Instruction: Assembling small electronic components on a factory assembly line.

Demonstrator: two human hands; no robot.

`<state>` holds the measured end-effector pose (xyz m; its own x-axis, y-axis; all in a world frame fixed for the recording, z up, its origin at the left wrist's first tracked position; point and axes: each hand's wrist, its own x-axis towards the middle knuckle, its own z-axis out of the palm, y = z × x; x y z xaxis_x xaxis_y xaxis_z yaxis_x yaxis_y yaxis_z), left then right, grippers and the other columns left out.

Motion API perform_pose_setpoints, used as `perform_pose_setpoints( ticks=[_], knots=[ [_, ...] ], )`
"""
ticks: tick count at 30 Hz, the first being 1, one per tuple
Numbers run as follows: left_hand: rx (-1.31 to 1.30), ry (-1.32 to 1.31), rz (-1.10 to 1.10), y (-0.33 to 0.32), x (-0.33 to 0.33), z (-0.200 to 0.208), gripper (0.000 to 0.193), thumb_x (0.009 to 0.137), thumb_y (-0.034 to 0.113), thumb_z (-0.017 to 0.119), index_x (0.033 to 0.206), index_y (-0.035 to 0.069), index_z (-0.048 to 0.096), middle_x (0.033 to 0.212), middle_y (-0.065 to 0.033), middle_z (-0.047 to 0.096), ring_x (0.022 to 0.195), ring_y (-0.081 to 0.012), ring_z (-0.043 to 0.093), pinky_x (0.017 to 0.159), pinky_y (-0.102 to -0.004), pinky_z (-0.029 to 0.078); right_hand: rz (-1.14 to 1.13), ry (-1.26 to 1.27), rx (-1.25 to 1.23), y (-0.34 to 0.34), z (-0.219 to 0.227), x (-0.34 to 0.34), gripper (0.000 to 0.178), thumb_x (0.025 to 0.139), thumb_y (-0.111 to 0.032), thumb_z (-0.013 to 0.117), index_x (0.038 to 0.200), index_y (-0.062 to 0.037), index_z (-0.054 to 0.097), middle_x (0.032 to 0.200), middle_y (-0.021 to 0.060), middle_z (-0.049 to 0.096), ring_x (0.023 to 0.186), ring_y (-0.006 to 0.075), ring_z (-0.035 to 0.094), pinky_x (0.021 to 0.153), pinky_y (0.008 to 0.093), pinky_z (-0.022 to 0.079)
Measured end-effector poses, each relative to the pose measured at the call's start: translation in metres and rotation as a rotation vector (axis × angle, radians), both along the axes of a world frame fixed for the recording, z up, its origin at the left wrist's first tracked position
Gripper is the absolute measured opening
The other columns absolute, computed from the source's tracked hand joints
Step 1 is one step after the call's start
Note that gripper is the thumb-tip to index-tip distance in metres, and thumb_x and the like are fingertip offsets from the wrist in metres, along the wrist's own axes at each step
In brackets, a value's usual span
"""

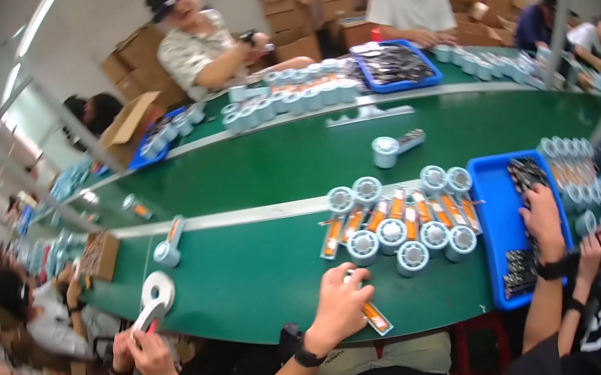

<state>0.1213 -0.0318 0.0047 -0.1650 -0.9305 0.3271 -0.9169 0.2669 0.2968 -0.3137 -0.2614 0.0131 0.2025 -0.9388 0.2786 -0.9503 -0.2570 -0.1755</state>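
My left hand (339,306) is closed around a round-headed unit, mostly covered by the fingers. Its flat orange-and-silver strip (376,318) sticks out below the hand, near the table's front edge. My right hand (543,220) reaches into a blue tray (489,165), fingers bent down at a pile of small dark parts (527,172). What its fingertips pinch is hidden. Between the hands, several light-blue round-headed units (392,233) with orange strips lie in rows. A second group of dark parts (519,270) lies at the tray's near end.
A white tape roll (157,291) and a single unit (167,253) lie to the left. Another unit (386,151) sits on the green belt (249,166) beyond a pale rail. Co-workers sit close on both sides; one at left handles a white roll (149,318).
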Motion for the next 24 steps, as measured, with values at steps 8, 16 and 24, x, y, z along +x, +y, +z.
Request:
perform_pose_setpoints(
  ticks=[8,16,24],
  knots=[
    [-0.025,-0.025,-0.016,0.001,0.005,0.003,0.025,0.058,0.005,0.076,0.08,0.013,0.067,0.118,-0.0044,0.062,0.125,-0.0339,0.052,0.104,-0.0495,0.042,0.033,-0.062,-0.047,-0.017,0.003,0.022,0.021,0.076,-0.002,0.08,0.092,0.001,0.067,0.121,0.0175,0.06,0.115,0.0389,0.056,0.099,0.0451,0.048],
    [-0.012,-0.019,-0.019,-0.002,0.002,0.007,0.021,0.061,0.005,0.075,0.079,0.01,0.067,0.116,-0.0057,0.061,0.123,-0.0341,0.052,0.103,-0.0503,0.042,0.024,-0.099,-0.065,-0.017,-0.001,0.017,0.021,0.075,0.0,0.08,0.086,0.0019,0.062,0.113,0.0177,0.058,0.11,0.0383,0.055,0.097,0.0454,0.047],
    [-0.021,-0.031,0.006,0.001,0.002,0.005,0.024,0.059,0.004,0.075,0.08,0.013,0.068,0.117,-0.0046,0.062,0.124,-0.0339,0.052,0.104,-0.0501,0.042,-0.088,-0.084,0.014,-0.007,0.003,0.017,0.024,0.075,0.001,0.079,0.085,0.0011,0.057,0.105,0.0185,0.059,0.104,0.0393,0.057,0.093,0.046,0.048]
  ],
)
